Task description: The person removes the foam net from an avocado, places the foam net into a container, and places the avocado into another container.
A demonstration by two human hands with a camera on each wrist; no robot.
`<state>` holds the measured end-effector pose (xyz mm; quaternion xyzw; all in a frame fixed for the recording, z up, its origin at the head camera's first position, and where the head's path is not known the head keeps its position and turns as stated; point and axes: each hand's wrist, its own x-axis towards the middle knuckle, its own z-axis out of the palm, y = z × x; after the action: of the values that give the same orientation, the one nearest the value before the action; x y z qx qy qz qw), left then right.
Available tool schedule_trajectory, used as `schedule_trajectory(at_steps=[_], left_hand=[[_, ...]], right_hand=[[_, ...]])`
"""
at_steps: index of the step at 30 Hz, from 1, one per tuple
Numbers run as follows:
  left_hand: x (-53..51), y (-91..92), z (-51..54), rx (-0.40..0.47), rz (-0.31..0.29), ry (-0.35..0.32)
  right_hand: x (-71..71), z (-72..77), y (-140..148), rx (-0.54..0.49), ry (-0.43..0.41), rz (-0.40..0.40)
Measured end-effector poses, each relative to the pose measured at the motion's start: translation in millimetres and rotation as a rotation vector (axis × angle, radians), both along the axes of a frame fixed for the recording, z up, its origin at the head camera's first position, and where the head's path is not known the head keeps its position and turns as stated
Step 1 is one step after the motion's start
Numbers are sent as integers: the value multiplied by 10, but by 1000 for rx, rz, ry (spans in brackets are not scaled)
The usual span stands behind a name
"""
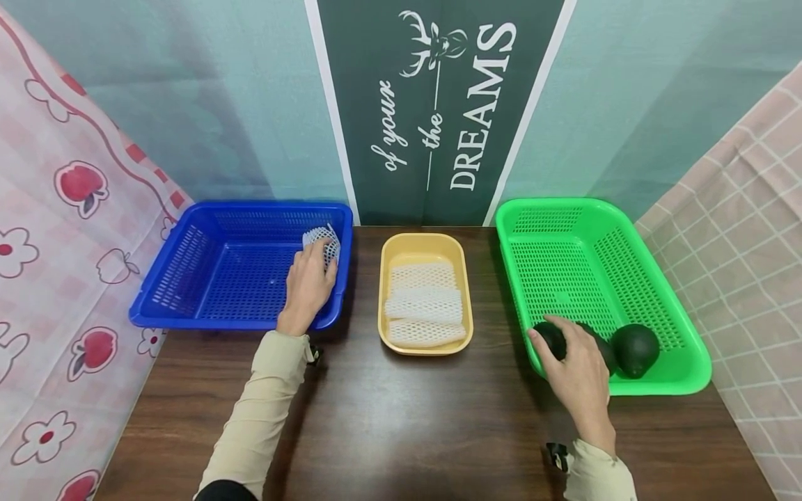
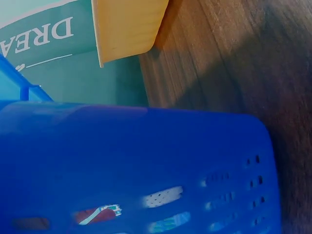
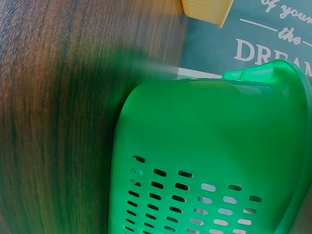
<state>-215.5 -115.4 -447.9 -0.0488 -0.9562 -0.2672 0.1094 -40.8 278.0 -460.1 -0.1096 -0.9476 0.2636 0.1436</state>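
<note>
In the head view my left hand [image 1: 308, 284] reaches over the near right side of the blue basket [image 1: 241, 323]. Its fingers curl over a white foam net sleeve [image 1: 315, 235] at that basket's right wall; whether the sleeve has something inside is hard to tell. At the right, my right hand [image 1: 578, 372] grips a dark avocado [image 1: 539, 342] in the near left corner of the green basket [image 1: 695, 369]. A second dark avocado [image 1: 603, 350] is partly hidden behind that hand, and a third avocado [image 1: 635, 350] lies right of it. Both wrist views show mostly basket walls, without the fingers.
Between the baskets stands a yellow tray [image 1: 383, 292] with foam net sleeves [image 1: 426, 304] laid one before another. All three containers stand on a dark wooden table [image 1: 401, 424]. Behind rises a green printed cloth [image 1: 432, 97]; patterned cloths hang at both sides.
</note>
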Motion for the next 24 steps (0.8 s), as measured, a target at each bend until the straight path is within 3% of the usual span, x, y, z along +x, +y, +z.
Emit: schedule_trajectory(at_steps=[18, 24], left_hand=[[-100, -37, -52, 36, 54, -179], [-139, -54, -49, 83, 60, -314]], right_hand=[[-4, 10, -13, 2, -7, -2], [-5, 22, -13, 7, -23, -6]])
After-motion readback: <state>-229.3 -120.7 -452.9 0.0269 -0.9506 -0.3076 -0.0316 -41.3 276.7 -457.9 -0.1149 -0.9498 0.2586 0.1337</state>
